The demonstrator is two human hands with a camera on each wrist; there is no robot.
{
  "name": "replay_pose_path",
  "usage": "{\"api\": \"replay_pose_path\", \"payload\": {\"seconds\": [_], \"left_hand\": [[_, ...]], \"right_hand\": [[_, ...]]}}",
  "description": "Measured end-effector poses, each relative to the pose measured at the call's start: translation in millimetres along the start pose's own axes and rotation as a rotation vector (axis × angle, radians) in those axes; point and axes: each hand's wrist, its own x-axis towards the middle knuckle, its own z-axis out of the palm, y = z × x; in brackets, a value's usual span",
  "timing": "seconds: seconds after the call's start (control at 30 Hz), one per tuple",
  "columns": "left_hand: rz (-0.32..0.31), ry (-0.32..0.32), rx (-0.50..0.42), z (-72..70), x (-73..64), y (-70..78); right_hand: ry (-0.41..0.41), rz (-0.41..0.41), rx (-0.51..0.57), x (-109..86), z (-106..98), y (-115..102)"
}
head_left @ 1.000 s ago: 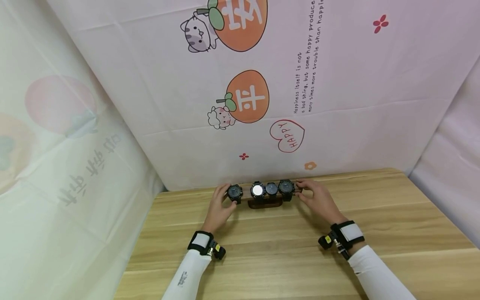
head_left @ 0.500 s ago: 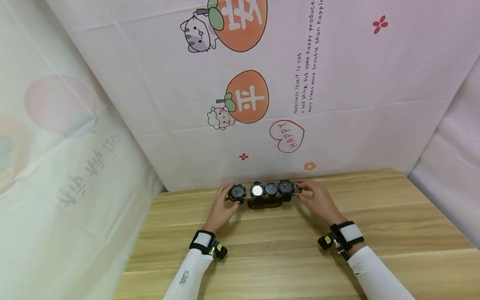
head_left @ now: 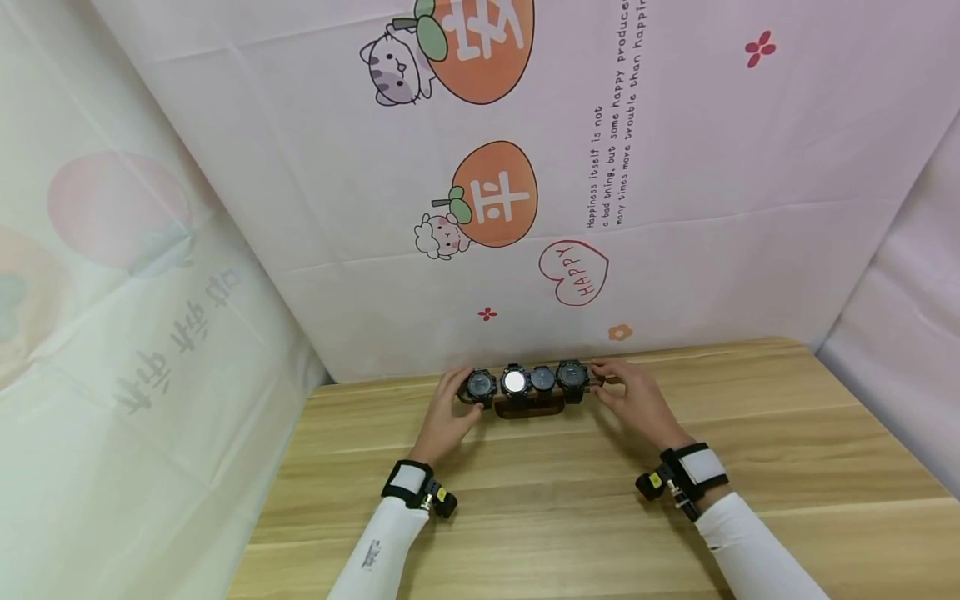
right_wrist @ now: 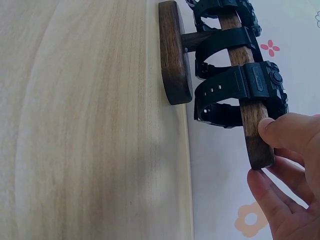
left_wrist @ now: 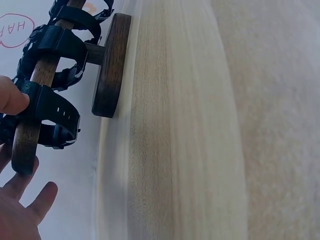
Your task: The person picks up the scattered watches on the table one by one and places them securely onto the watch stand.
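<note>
A dark wooden T-shaped watch stand (head_left: pixel 529 407) stands at the table's back edge, several black wristwatches looped round its crossbar. At the left end my left hand (head_left: pixel 442 425) pinches the leftmost watch (head_left: pixel 481 384). Its thumb (left_wrist: pixel 12 97) presses on the strap (left_wrist: pixel 55 107) in the left wrist view, and other fingers reach by the bar's tip. My right hand (head_left: pixel 641 404) holds the crossbar's right end (right_wrist: pixel 257 142), thumb on its near face. A black watch (head_left: pixel 573 375) hangs just inboard of those fingers. Between them are a watch with a bright, glaring face (head_left: pixel 514 381) and a smaller dark one (head_left: pixel 543 378).
The light wooden table (head_left: pixel 540 508) stretches in front of the stand. A white printed cloth (head_left: pixel 375 317) hangs right behind it, and another cloth (head_left: pixel 150 350) closes off the left side. Each wrist carries a strapped-on camera (head_left: pixel 444 503).
My left hand has slid the leftmost watch a little to the right along the crossbar, closer to the bright-faced watch. The right hand has stayed in place on the bar's end.
</note>
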Motion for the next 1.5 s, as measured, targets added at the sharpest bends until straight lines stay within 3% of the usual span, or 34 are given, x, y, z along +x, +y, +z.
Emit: {"api": "replay_pose_path", "payload": {"seconds": [0.73, 1.5], "left_hand": [[0.029, -0.018, 0.014, 3.6, 2.1, -1.3], [0.004, -0.032, 0.022, 6.1, 0.9, -4.3]], "right_hand": [[-0.004, 0.0, 0.013, -0.4, 1.9, 1.8], [-0.002, -0.001, 0.004, -0.1, 1.3, 1.4]]}}
